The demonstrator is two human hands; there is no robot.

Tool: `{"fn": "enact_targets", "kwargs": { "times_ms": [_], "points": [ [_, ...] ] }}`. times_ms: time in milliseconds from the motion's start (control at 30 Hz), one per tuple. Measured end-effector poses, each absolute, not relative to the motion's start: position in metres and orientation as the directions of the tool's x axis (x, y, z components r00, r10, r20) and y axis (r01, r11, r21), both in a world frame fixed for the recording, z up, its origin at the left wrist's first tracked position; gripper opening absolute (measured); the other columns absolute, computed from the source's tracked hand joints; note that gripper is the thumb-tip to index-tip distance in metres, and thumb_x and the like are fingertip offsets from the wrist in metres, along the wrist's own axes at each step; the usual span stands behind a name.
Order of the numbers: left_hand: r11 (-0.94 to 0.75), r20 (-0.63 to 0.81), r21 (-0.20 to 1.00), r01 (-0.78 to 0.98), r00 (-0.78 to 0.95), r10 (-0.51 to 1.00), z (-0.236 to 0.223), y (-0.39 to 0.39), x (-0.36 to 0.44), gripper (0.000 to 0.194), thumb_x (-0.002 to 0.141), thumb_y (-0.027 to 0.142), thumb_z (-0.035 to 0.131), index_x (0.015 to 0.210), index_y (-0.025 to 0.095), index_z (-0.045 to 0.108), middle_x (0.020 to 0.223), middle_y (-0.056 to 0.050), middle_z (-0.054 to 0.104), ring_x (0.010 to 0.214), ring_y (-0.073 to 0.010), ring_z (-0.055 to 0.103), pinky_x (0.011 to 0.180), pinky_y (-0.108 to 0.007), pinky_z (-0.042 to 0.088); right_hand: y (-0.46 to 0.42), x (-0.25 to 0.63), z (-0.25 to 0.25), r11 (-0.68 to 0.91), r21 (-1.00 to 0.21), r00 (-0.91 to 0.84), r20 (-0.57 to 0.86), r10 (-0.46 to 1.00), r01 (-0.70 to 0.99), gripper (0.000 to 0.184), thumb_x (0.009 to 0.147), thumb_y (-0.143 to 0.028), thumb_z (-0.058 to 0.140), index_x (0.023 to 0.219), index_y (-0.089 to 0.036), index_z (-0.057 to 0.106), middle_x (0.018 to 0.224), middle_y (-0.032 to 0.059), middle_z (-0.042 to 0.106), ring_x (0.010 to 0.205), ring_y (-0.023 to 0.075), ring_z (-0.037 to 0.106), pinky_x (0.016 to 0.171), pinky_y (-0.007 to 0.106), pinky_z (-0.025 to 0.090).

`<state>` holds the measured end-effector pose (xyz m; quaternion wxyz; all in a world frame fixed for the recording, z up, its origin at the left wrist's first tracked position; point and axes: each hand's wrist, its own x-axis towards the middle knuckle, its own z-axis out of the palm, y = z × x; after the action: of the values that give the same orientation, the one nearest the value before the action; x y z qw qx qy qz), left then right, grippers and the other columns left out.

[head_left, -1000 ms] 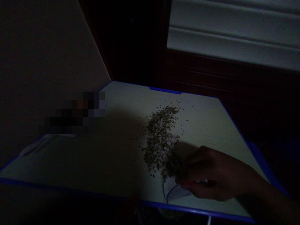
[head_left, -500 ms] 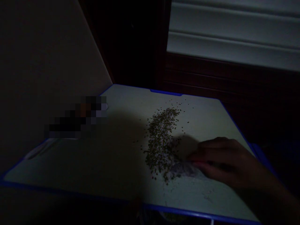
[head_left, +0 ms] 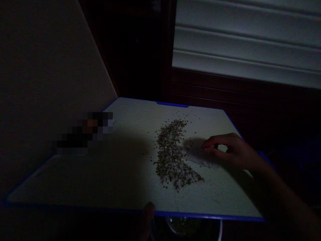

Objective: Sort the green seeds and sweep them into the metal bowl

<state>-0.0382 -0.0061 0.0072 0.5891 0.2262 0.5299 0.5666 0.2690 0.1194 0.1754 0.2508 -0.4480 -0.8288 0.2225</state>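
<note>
Well, from where I stand the right hand (head_left: 232, 150) has a narrow pinch, thumb against fingertips, on a thin, see-through sheet (head_left: 200, 158). The sheet lies low over the board (head_left: 225, 197), its far end just beside the seeds (head_left: 170, 150), which are heaped in a loose, ragged band at the middle. It looks light and bendy, so I'd guess it buckles if pushed hard; a hold close to the working end should stiffen it. The seeds seem dry, tiny and quick to scatter, safer nudged gently than picked up.

At the near edge, the left hand (head_left: 148, 216) shows a thumb at the blue rim; its fingers are too dark for me to tell how they grip. Below that edge sits a bowl (head_left: 220, 228), partly hidden.
</note>
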Motion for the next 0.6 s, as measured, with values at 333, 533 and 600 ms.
{"fn": "enact_targets", "kwargs": {
  "times_ms": [333, 533, 600],
  "points": [
    [0.617, -0.735, 0.615, -0.492, -0.073, 0.674, 0.019, 0.006, -0.025, 0.056, 0.071, 0.043, 0.079, 0.124, 0.027, 0.071, 0.119, -0.009, 0.078, 0.141, -0.0387, 0.048, 0.116, -0.055, 0.038, 0.020, 0.233, 0.164, 0.148, -0.697, 0.074, 0.277, 0.958, 0.701, 0.024, 0.094, -0.037, 0.060, 0.091, -0.019, 0.077, 0.079, 0.0044, 0.077, 0.066, 0.0175, 0.071, 0.056, 0.025, 0.056],
    [0.593, -0.726, 0.476, -0.649, 0.090, 0.682, 0.010, 0.012, -0.023, 0.056, 0.073, 0.035, 0.081, 0.124, 0.016, 0.069, 0.117, -0.011, 0.078, 0.138, -0.0345, 0.052, 0.117, -0.047, 0.038, -0.025, 0.165, 0.141, 0.228, -0.778, 0.047, 0.313, 0.949, 0.585, 0.018, 0.092, -0.029, 0.062, 0.100, -0.023, 0.078, 0.082, 0.0036, 0.079, 0.070, 0.0182, 0.075, 0.066, 0.027, 0.062],
    [0.653, -0.736, 0.431, -0.623, 0.175, 0.653, 0.008, 0.013, -0.025, 0.050, 0.072, 0.039, 0.081, 0.114, 0.013, 0.073, 0.112, -0.013, 0.080, 0.134, -0.0380, 0.056, 0.115, -0.050, 0.041, -0.024, 0.150, 0.138, 0.257, -0.791, -0.018, 0.298, 0.955, 0.555, 0.019, 0.093, -0.027, 0.060, 0.104, -0.024, 0.076, 0.091, 0.0039, 0.080, 0.079, 0.0185, 0.077, 0.073, 0.027, 0.062]
  ]
}}
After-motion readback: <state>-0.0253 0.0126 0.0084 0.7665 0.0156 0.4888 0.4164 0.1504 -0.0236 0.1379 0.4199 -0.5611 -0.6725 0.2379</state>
